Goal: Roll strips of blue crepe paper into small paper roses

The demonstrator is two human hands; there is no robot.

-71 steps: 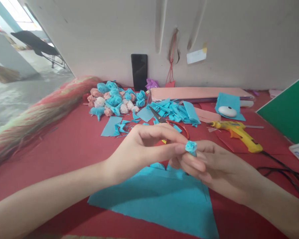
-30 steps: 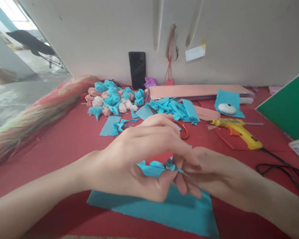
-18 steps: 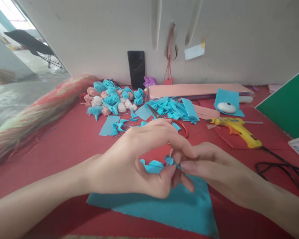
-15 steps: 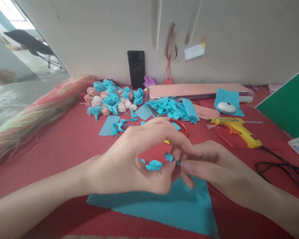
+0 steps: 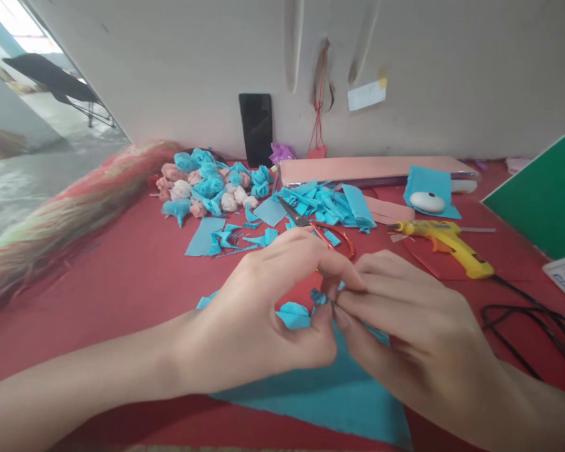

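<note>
Between thumb and fingers, my left hand (image 5: 263, 314) pinches a small rolled blue crepe paper flower (image 5: 318, 296). My right hand (image 5: 405, 326) is closed at the flower's lower end, its thumb and forefinger pinching the twisted base. Below both hands a large blue crepe paper sheet (image 5: 329, 402) lies flat, partly covered by them. A cut blue petal piece (image 5: 294, 314) shows through the gap under my left fingers. Just beyond my left hand rest scissors (image 5: 306, 221) with red handles, partly hidden by my fingers.
Finished blue, pink and white paper flowers (image 5: 207, 182) are heaped at the back left. Blue paper scraps (image 5: 324, 204) lie behind the scissors. A yellow glue gun (image 5: 456, 245) with a black cord (image 5: 513, 320) lies right. A phone (image 5: 256, 129) leans on the wall.
My right hand has turned and its fingers have closed in on the flower's base. My left hand has shifted slightly down and right, uncovering more of the scissors.
</note>
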